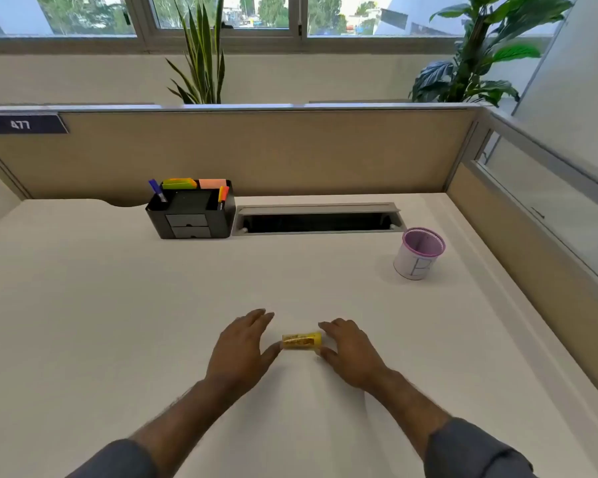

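Note:
A small yellow cylinder [301, 340] with printed marks lies on its side on the white desk [118, 305], near the front middle. My left hand [240, 348] lies palm down just left of it, fingers straight, thumb tip touching its left end. My right hand [351, 351] lies palm down on its right, fingers relaxed, with the thumb and a fingertip against its right end. Neither hand wraps around it.
A black desk organiser [191, 215] with markers and sticky notes stands at the back. Beside it is an open cable slot [316, 220]. A pink mesh cup [418, 253] marked B stands at the right. Partition walls [256, 153] close the back and right.

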A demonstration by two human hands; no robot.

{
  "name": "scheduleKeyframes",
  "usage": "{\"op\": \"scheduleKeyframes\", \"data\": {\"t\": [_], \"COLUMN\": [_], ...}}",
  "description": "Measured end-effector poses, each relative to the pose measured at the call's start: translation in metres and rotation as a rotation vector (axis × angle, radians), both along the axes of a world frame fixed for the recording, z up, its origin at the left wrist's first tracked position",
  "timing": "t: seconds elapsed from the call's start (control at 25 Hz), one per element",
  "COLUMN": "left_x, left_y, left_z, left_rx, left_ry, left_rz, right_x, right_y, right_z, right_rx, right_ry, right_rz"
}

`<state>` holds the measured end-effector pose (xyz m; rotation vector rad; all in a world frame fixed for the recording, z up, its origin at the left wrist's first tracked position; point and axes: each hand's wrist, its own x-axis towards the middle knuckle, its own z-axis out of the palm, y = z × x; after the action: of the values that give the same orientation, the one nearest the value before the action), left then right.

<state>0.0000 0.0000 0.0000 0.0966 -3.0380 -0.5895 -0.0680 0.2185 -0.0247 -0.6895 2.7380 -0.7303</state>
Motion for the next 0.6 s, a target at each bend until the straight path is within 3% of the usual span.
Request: {"op": "scheduleKeyframes", "data": {"t": [0.16, 0.4, 0.6], "left_x": [-0.002, -0.010, -0.014], "left_y": [0.020, 0.026, 0.030], "left_z": [-0.010, -0.012, -0.002], "left_rx": [0.112, 0.179, 0.457], "left_ry": [0.010, 0.057, 0.046], "left_rz": [0.009, -0.048, -0.014], "right_x": [0.000, -0.001, 0.000], "right_y": [-0.006, -0.015, -0.027], "right_z": [-0.002, 0.014, 0.044], "right_rx": [-0.077, -0.249, -0.325], "right_ry": [-0.004, -0.087, -0.080], "right_rz": [-0.079, -0.035, 0.062]}}
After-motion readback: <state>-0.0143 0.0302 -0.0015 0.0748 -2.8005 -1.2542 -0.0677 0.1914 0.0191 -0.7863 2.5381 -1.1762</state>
